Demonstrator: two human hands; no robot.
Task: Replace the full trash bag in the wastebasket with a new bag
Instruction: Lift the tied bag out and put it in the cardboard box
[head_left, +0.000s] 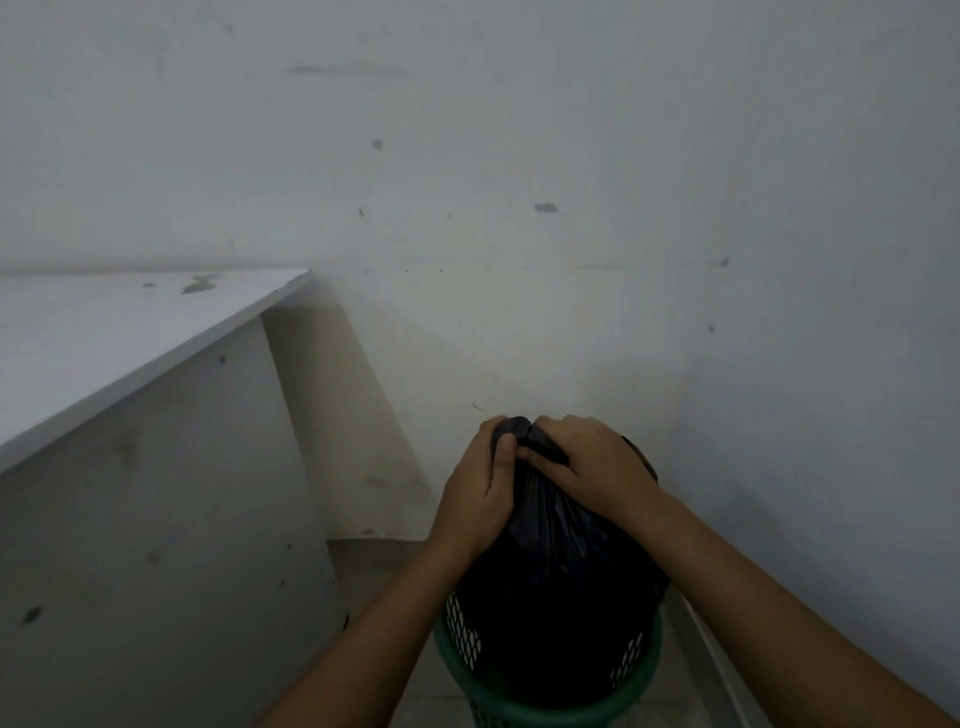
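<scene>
Left hand (480, 488): curled round the gathered neck of the black trash bag (550, 582), thumb laid up along the near side, fingers wrapped over the top and out of sight behind the plastic. Right hand (592, 467): clamped on the same neck from the other side, knuckles up, fingertips tucked into the bunched plastic just beside the left thumb. Both hands touching at the top of the bag, 2 forearms reaching in from the lower edge of the view.

Trash bag: full, rounded, pulled into a tight twist at the top, its plastic creased in long folds below the grip. Lower part sitting inside the green wastebasket (545, 714), upper part standing well above the rim. Whether lifted clear of the bottom or resting on it: cannot tell.

Wastebasket: round, green, with a solid rim and mesh walls showing pale through the holes on both sides of the bag; set on the floor in a corner, near the lower edge of the view.

White desk (104, 332): to the left, its top slanting away towards the wall, its side panel dropping to the floor just beside the basket, a few dark marks on both. Wall (519, 156): pale, scuffed, dotted with small dark spots, behind and to the right of the basket.
</scene>
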